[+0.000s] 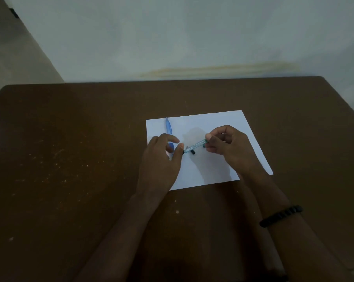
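A white sheet of paper [216,123] lies on the brown table [70,149]. On its left part rests a blue pen [168,126], pointing away from me; its near end is hidden behind my left hand. My right hand [227,144] pinches the right end of a teal, clear pen barrel [196,146] that slants down to the left. A small black piece [193,152] lies just under the barrel. My left hand [161,161] hovers at the barrel's left tip with thumb and fingers loosely curved; whether they touch it is unclear.
The table's far edge meets a pale wall [192,37]. Light specks dot the left of the tabletop. A black bracelet [282,215] sits on my right forearm.
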